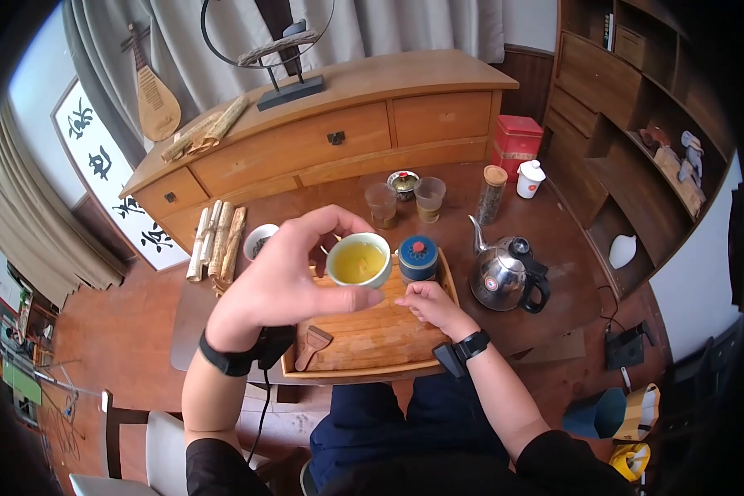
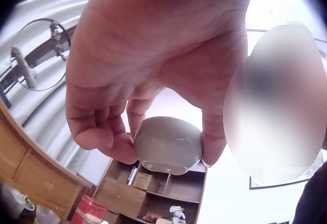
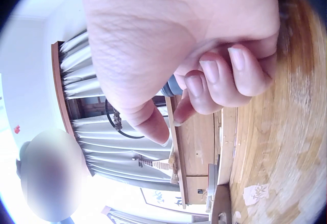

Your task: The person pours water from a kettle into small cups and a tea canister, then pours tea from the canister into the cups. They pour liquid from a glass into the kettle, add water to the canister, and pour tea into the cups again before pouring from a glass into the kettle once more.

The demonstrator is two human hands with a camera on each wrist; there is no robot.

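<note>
My left hand [image 1: 281, 269] holds up a small pale teacup [image 2: 168, 145], fingers on one side of it and thumb on the other. Yellow-green tea [image 1: 359, 263] fills much of the cup, seen from above. Over the right part of a wooden tea tray [image 1: 364, 351], my right hand [image 1: 431, 306] rests with loosely curled fingers, thumb and index tips a little apart and nothing between them. Just beyond it stands a blue lidded jar [image 1: 418, 256] with a red knob. A small brown brush-shaped tool [image 1: 312, 347] lies at the tray's near left.
A steel kettle [image 1: 504, 277] stands right of the tray. Behind are two glass cups [image 1: 429, 201], a patterned lidded bowl [image 1: 403, 183], a corked jar [image 1: 491, 197], a white lidded mug [image 1: 531, 178] and a red tin [image 1: 517, 145]. Left lie bamboo scrolls [image 1: 219, 240] beside a white bowl [image 1: 260, 240].
</note>
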